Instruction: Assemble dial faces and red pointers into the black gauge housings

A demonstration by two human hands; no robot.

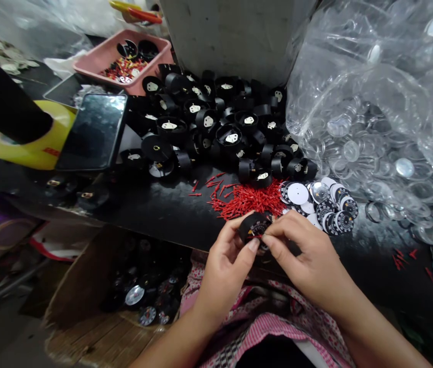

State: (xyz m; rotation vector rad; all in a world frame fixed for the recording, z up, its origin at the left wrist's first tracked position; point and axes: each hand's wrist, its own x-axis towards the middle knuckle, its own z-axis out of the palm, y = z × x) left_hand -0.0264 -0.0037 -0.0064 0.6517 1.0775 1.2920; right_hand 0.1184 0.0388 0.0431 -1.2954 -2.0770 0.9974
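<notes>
Black and plastic, one housing (247,226) by the table's (178,204) near edge is clamped in the grip of the left hand (224,263), the right hand (306,245) pinching what looks like one red pointer (255,236): seemingly a fitting step, calling for steady alignment. Loose pointers (255,199) and dials (298,193) defy counting.

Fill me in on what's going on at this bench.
A person is handling a black round housing with both hands. The left hand grips it, while the right hand is at the dial face; whether it holds anything is unclear. Just beyond lie a pile of red pointers and, to its right, loose dials. Farther back is a heap of black housings. A cardboard box at lower left holds dial-faced pieces.
</notes>
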